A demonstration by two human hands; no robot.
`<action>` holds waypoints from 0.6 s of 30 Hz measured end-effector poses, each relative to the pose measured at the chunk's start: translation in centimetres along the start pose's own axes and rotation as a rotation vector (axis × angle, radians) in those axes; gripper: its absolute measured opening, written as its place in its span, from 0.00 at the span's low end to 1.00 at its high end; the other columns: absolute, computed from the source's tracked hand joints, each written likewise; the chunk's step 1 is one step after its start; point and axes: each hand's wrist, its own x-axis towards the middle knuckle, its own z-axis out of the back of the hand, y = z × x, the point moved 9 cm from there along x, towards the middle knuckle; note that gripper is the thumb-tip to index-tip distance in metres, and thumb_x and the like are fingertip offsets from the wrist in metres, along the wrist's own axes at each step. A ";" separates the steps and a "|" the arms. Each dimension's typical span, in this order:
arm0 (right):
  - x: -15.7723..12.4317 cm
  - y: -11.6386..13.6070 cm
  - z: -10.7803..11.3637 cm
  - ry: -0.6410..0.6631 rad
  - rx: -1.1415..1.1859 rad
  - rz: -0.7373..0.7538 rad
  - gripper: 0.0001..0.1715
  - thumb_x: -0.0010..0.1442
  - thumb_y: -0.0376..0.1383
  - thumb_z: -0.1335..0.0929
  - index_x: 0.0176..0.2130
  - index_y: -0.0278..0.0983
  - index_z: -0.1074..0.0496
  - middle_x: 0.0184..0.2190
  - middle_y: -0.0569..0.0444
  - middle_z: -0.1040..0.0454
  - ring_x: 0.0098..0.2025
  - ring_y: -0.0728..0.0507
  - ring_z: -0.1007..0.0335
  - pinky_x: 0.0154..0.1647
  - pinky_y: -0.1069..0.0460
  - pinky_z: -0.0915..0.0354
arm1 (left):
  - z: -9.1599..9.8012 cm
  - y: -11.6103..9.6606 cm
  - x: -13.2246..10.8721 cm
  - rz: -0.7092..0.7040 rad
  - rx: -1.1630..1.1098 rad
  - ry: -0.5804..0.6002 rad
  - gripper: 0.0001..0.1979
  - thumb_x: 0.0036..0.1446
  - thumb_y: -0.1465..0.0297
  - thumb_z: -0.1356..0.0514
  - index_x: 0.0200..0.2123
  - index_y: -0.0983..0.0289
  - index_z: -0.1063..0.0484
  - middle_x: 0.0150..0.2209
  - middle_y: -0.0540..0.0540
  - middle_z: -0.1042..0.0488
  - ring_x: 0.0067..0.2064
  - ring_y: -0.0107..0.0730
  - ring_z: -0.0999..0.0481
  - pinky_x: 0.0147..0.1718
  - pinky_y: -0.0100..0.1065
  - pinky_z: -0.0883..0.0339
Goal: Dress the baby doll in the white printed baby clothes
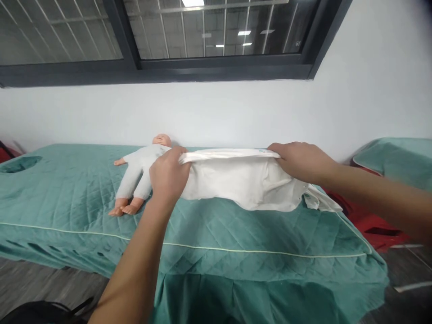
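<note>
A white cloth is stretched between my two hands above the bed. Its upper edge is folded over and pulled nearly straight, with a small bluish print near the right end; the lower part hangs loose. My left hand is closed on the left end of that edge, and my right hand grips the other end. More white fabric lies crumpled on the bed below my right wrist. Left of my left hand, a baby doll in a pale suit lies on its back with bare feet.
A green quilted cover with a pale piping line spreads over the bed, which has a face hole at the left. Behind stands a white wall under a dark-framed window. Red material and another green-covered surface are at the right.
</note>
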 end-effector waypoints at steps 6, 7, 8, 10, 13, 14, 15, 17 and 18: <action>-0.7 -2.9 -0.7 -0.056 0.460 -0.092 0.16 0.59 0.32 0.40 0.43 0.40 0.26 0.41 0.50 0.23 0.40 0.42 0.30 0.38 0.50 0.40 | 0.5 3.1 -0.9 0.104 -0.307 -0.004 0.10 0.56 0.64 0.44 0.33 0.63 0.26 0.35 0.52 0.24 0.40 0.36 0.28 0.40 0.32 0.36; -1.1 -3.4 -0.7 -0.086 0.525 -0.124 0.16 0.59 0.32 0.39 0.43 0.40 0.27 0.41 0.49 0.23 0.40 0.42 0.30 0.38 0.50 0.40 | 0.1 3.7 -1.2 0.149 -0.364 0.051 0.11 0.55 0.62 0.44 0.33 0.63 0.27 0.33 0.51 0.25 0.38 0.35 0.29 0.38 0.31 0.36; -1.6 -3.8 -0.5 -0.134 0.565 -0.153 0.16 0.59 0.32 0.39 0.44 0.39 0.27 0.42 0.47 0.23 0.41 0.43 0.31 0.39 0.50 0.40 | -0.4 4.2 -1.6 0.197 -0.417 0.106 0.12 0.55 0.61 0.43 0.33 0.63 0.27 0.31 0.51 0.26 0.36 0.34 0.30 0.36 0.31 0.37; -2.4 -4.6 -0.1 -0.222 0.594 -0.195 0.16 0.59 0.31 0.38 0.45 0.38 0.28 0.45 0.44 0.24 0.42 0.43 0.31 0.41 0.50 0.40 | -1.0 5.0 -2.1 0.271 -0.506 0.193 0.15 0.55 0.57 0.43 0.35 0.63 0.27 0.29 0.50 0.27 0.33 0.34 0.31 0.31 0.30 0.38; -2.0 -5.4 -1.8 -0.154 0.576 -0.215 0.13 0.60 0.37 0.35 0.45 0.38 0.27 0.44 0.42 0.24 0.42 0.42 0.30 0.41 0.49 0.40 | -2.2 5.8 -2.1 0.296 -0.519 0.295 0.17 0.53 0.54 0.41 0.36 0.63 0.27 0.29 0.50 0.26 0.33 0.34 0.30 0.30 0.30 0.39; -1.4 -5.5 -2.9 -0.089 0.544 -0.188 0.14 0.61 0.40 0.35 0.44 0.37 0.26 0.43 0.43 0.23 0.42 0.42 0.30 0.42 0.48 0.40 | -3.0 6.0 -1.9 0.286 -0.464 0.340 0.17 0.53 0.55 0.41 0.36 0.62 0.26 0.30 0.51 0.25 0.34 0.35 0.29 0.31 0.30 0.39; -0.6 -5.6 -4.4 -0.012 0.496 -0.149 0.16 0.61 0.42 0.34 0.44 0.37 0.25 0.43 0.43 0.23 0.43 0.41 0.29 0.43 0.48 0.40 | -4.0 6.3 -1.7 0.266 -0.382 0.383 0.16 0.53 0.56 0.41 0.35 0.62 0.26 0.31 0.51 0.24 0.35 0.36 0.28 0.32 0.31 0.38; 1.2 -5.4 -7.7 0.126 0.385 -0.041 0.18 0.62 0.44 0.35 0.44 0.36 0.24 0.45 0.45 0.23 0.47 0.40 0.29 0.48 0.48 0.40 | -6.3 6.8 -1.4 0.215 -0.168 0.446 0.15 0.56 0.57 0.43 0.35 0.61 0.25 0.35 0.53 0.22 0.39 0.40 0.26 0.36 0.34 0.37; 2.0 -5.4 -9.6 0.200 0.325 -0.024 0.17 0.61 0.44 0.34 0.43 0.36 0.24 0.46 0.45 0.23 0.48 0.39 0.29 0.49 0.48 0.39 | -7.5 7.1 -1.3 0.194 -0.047 0.459 0.15 0.57 0.57 0.45 0.36 0.61 0.25 0.37 0.55 0.22 0.41 0.43 0.25 0.38 0.36 0.36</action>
